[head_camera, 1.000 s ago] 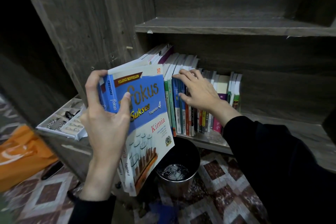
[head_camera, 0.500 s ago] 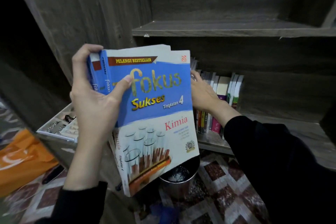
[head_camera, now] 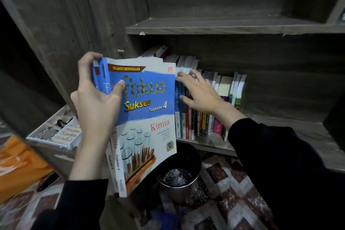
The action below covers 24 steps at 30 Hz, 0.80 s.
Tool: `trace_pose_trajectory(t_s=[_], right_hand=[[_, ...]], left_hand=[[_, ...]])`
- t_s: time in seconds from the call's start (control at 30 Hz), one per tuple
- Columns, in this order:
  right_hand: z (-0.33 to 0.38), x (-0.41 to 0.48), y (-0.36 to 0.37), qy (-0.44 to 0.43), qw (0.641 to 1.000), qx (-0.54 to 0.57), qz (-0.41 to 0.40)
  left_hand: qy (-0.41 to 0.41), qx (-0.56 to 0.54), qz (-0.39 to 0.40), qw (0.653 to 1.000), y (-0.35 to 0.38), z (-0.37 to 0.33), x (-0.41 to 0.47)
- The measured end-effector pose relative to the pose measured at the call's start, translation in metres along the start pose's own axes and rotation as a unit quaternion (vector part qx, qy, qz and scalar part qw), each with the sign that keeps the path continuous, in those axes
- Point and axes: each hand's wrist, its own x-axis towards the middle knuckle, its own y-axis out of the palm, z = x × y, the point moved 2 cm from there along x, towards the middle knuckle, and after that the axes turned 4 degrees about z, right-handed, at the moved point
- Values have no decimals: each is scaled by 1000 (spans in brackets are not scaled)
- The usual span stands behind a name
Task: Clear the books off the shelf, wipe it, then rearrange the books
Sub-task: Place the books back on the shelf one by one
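My left hand (head_camera: 97,106) grips a blue and white "Fokus Sukses Kimia" book (head_camera: 147,117) by its spine edge, thumb on the cover, with a second blue book held behind it. The pair is off the shelf, upright, in front of the shelf's left end. My right hand (head_camera: 201,95) rests on the row of upright books (head_camera: 209,123) on the lower shelf (head_camera: 280,127), its spread fingers on their top edges and its thumb on the spines. The held book hides the row's left end.
An empty wooden shelf board (head_camera: 224,27) runs above the row. A metal bin (head_camera: 177,179) stands on the patterned floor (head_camera: 233,198) under the shelf edge. A white compartment tray (head_camera: 56,132) and an orange bag (head_camera: 16,166) lie at the left.
My left hand drew the blue books out of the row and turned the cover to face me. My right hand stayed on the row's top edges.
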Motion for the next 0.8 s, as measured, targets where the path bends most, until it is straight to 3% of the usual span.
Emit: trace_pose_trajectory(t_s=[0.3,0.6,0.8], right_hand=[[-2,-9,-5,-4,999,-42,2],[-2,-8,-3,0,1000,-2,-3],[2,-11,-9,13,996,85,1]], left_hand=[[10,19,-19,1000,-2,-10,1],[36,-73,3,997,-3,-30,4],[46,-122,49,990,4,-27,25]])
